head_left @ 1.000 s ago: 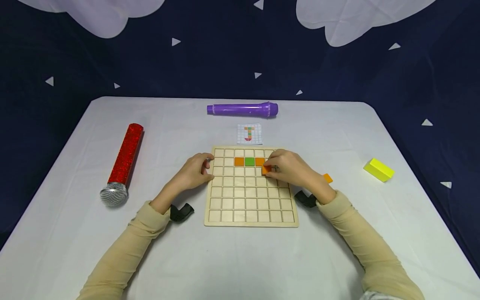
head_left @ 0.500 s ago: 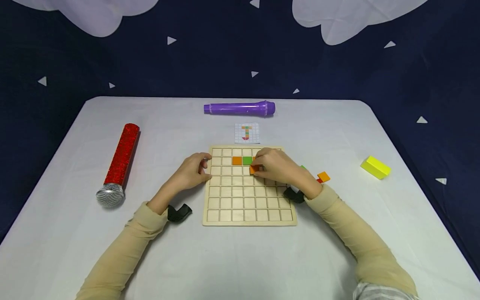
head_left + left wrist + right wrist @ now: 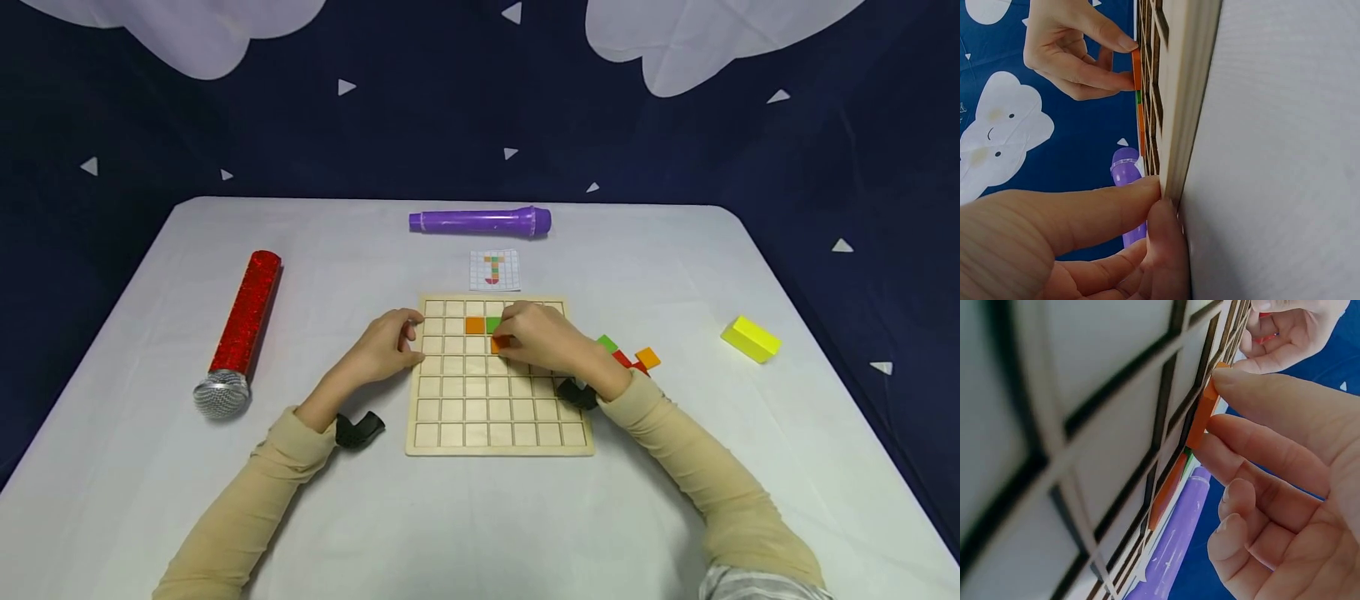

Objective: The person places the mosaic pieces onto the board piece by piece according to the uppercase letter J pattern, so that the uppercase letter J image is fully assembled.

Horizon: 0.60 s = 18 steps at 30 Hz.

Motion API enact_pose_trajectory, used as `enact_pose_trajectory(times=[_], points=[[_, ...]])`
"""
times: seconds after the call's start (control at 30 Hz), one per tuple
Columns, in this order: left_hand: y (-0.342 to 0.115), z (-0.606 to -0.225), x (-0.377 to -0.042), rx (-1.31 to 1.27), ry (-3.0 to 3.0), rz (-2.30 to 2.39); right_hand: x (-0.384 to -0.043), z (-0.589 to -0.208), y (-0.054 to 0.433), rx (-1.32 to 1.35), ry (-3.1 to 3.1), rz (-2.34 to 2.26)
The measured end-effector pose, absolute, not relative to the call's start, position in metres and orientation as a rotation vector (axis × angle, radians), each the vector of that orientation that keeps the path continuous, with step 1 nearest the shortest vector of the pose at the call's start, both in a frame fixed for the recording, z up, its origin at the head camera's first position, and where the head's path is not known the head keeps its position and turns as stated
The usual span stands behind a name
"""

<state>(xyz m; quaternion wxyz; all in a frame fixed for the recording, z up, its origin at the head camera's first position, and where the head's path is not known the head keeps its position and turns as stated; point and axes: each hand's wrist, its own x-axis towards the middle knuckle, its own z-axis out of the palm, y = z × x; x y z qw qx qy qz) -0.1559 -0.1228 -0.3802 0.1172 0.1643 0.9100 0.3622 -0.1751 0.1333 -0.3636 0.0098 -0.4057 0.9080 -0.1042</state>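
Note:
A wooden grid board lies in the middle of the table, its upper rows holding an orange tile and a green tile. My right hand pinches another orange tile between thumb and fingers, close over the cell below the green one. That hand hides the right part of the tile row in the head view; the right wrist view shows a further orange tile there. At the board's left edge, my left hand touches the rim with thumb and fingertips set apart.
A pattern card with a coloured J and a purple microphone lie beyond the board. At left is a red glitter microphone. Loose green, red and orange tiles lie right of the board, with a yellow block farther right.
My right hand has shifted left across the board with the orange tile, from the column at the row's right end to under the green tile. The left hand stays at the rim.

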Motion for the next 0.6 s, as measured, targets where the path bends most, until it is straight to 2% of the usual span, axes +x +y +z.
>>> enact_pose_trajectory(times=[0.6], points=[[-0.1225, -0.3805, -0.1545, 0.449, 2.670, 1.052, -0.1758, -0.3629, 0.1286, -1.288, 2.813, -0.329]])
